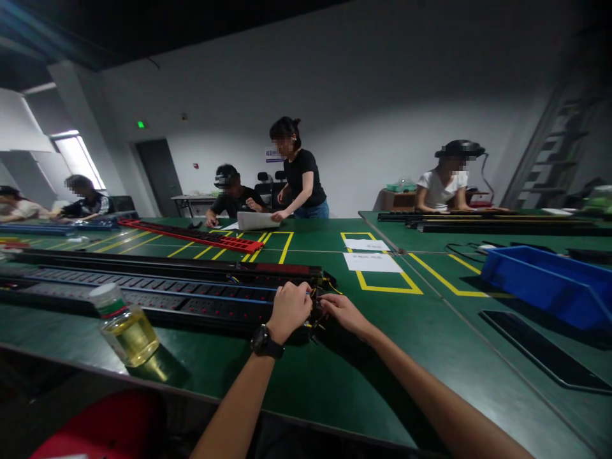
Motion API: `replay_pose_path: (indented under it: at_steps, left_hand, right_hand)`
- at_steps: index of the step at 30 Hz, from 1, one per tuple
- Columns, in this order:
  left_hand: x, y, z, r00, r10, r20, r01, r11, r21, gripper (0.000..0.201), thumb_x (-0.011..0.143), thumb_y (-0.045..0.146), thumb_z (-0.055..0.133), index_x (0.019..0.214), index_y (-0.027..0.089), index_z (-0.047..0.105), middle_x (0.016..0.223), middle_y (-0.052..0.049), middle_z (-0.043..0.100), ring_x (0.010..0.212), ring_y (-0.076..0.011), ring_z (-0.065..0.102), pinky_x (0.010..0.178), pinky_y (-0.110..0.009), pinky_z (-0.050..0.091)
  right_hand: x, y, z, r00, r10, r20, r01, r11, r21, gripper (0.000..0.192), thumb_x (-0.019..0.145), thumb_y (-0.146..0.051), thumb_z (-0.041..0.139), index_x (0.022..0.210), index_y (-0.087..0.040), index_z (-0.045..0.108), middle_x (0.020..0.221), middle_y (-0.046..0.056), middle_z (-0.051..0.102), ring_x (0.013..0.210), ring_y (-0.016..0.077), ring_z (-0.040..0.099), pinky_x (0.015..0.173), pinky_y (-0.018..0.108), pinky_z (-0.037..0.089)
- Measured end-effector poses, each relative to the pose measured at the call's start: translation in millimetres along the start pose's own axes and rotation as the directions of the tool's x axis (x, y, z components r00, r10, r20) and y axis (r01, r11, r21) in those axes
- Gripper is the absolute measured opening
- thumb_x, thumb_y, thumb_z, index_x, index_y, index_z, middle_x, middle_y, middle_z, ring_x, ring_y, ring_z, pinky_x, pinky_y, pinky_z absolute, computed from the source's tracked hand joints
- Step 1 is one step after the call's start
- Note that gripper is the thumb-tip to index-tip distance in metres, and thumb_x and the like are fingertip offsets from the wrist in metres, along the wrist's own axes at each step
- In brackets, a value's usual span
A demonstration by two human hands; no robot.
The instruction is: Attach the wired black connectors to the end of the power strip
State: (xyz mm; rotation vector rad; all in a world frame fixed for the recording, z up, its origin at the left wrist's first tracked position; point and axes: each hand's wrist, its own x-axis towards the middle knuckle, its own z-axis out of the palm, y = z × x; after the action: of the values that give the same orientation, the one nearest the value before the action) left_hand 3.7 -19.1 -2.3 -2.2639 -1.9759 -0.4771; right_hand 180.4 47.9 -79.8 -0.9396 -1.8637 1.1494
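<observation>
A long black power strip assembly [157,290] with blue wires along it lies across the green table [335,376] in front of me. Both hands work at its right end. My left hand [288,310], with a black watch on the wrist, is curled over the end of the strip. My right hand [340,311] pinches at a small bundle of yellow and black wires [316,305] that sticks out there. What the left fingers grip is hidden under the hand.
A plastic bottle of yellow liquid [125,325] stands near the table's front edge at left. A blue bin [549,284] and a flat black panel [540,349] lie at right. Paper sheets [371,262] sit in yellow-marked boxes. A red strip [191,234] and several people are at the far tables.
</observation>
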Motion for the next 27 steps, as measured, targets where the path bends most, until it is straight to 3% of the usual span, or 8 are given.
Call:
replay_pose_path:
  at_steps: [6,10,15,20,23,27]
  left_hand:
    - [-46,11,-14.8,0.995,-0.067,-0.077,0.059,0.993,-0.103,0.021,0.099,0.028,0.051,0.104,0.026,0.072,0.099,-0.007,0.074,0.102,-0.0241,0.066,0.092,-0.038,0.049]
    - [-90,8,-11.2,0.983,-0.143,-0.116,0.127,0.983,-0.136,0.018,0.096,0.03,0.056,0.093,0.028,0.073,0.093,-0.006,0.074,0.098,-0.024,0.065,0.09,-0.04,0.049]
    - [-129,-15,10.8,0.974,-0.184,-0.13,0.164,0.974,-0.156,0.016,0.093,0.031,0.057,0.093,0.031,0.072,0.089,-0.005,0.073,0.091,-0.0256,0.065,0.083,-0.042,0.053]
    - [-138,-24,23.7,0.985,-0.112,-0.133,0.08,0.971,-0.226,0.019,0.096,0.031,0.051,0.093,0.031,0.07,0.096,-0.005,0.071,0.094,-0.0241,0.065,0.085,-0.039,0.055]
    - [-137,-21,24.9,0.99,-0.092,-0.108,0.064,0.968,-0.244,0.019,0.096,0.031,0.052,0.094,0.032,0.071,0.095,-0.005,0.07,0.093,-0.0238,0.066,0.084,-0.038,0.056]
    - [-138,-23,28.4,0.993,-0.078,-0.085,0.051,0.957,-0.284,0.021,0.097,0.031,0.051,0.094,0.034,0.071,0.095,-0.004,0.07,0.089,-0.0223,0.067,0.08,-0.035,0.057]
  right_hand:
    - [-4,-1,-2,0.99,0.123,-0.074,-0.118,0.991,0.065,0.037,0.083,-0.036,0.057,0.107,-0.012,0.072,0.072,0.005,0.072,0.066,0.0203,0.067,0.068,0.033,0.053]
    - [-23,-8,-13,0.965,0.251,-0.076,-0.242,0.964,0.109,0.037,0.075,-0.032,0.058,0.105,-0.015,0.07,0.069,0.005,0.073,0.065,0.02,0.067,0.066,0.032,0.053]
    - [-75,-24,-42,0.946,0.32,0.049,-0.321,0.947,0.009,0.042,0.077,-0.041,0.059,0.109,-0.016,0.068,0.073,0.005,0.075,0.065,0.0184,0.065,0.066,0.03,0.051]
    - [-144,-42,-66,0.917,0.376,0.133,-0.351,0.919,-0.183,0.043,0.085,-0.054,0.06,0.108,-0.02,0.073,0.075,0.006,0.075,0.071,0.0211,0.067,0.068,0.032,0.05]
    - [-181,-40,-71,0.929,0.365,0.066,-0.342,0.912,-0.225,0.048,0.087,-0.064,0.058,0.109,-0.025,0.076,0.076,0.007,0.074,0.077,0.0245,0.069,0.073,0.034,0.053]
    - [-213,-21,-66,0.941,0.296,-0.162,-0.329,0.911,-0.248,0.054,0.087,-0.072,0.054,0.108,-0.028,0.078,0.075,0.008,0.072,0.072,0.026,0.068,0.069,0.035,0.054]
